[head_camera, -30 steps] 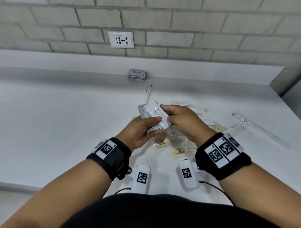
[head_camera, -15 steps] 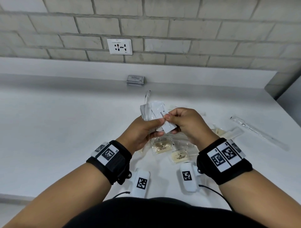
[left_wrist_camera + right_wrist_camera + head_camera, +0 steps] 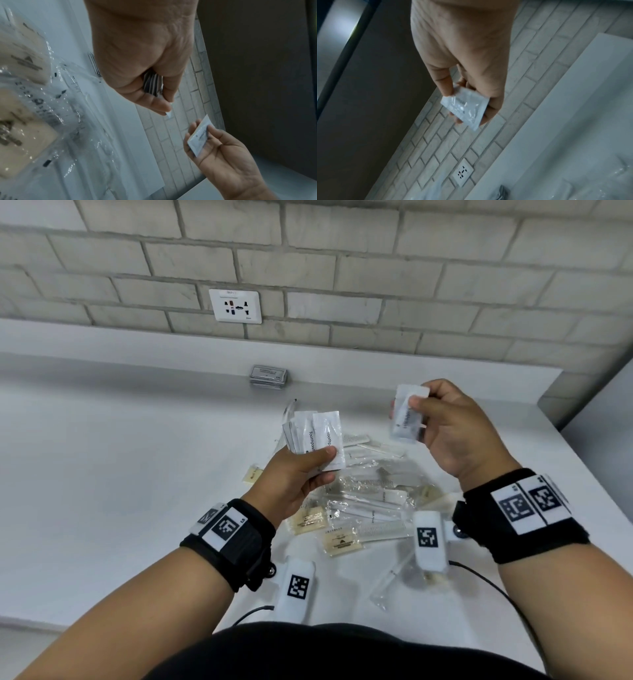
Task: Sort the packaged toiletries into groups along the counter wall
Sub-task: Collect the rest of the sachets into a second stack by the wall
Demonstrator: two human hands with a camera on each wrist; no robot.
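Note:
My left hand grips a fanned stack of white toothpaste sachets above the white counter; the left wrist view shows the sachet edges pinched between thumb and fingers. My right hand is raised to the right and pinches a single white toothpaste sachet, also seen as the sachet in the right wrist view. Below both hands lies a pile of clear-wrapped toiletries with beige soap bars and combs. A small stack of grey packets sits against the counter wall.
A wall socket is set in the brick wall above the grey packets. One beige soap packet lies apart, left of my left hand. A long clear-wrapped item lies near the front edge. A dark panel closes the counter's right end.
My hands were together on the sachets; now the right hand has pulled one sachet away, up and to the right. The left hand keeps the rest, fanned out.

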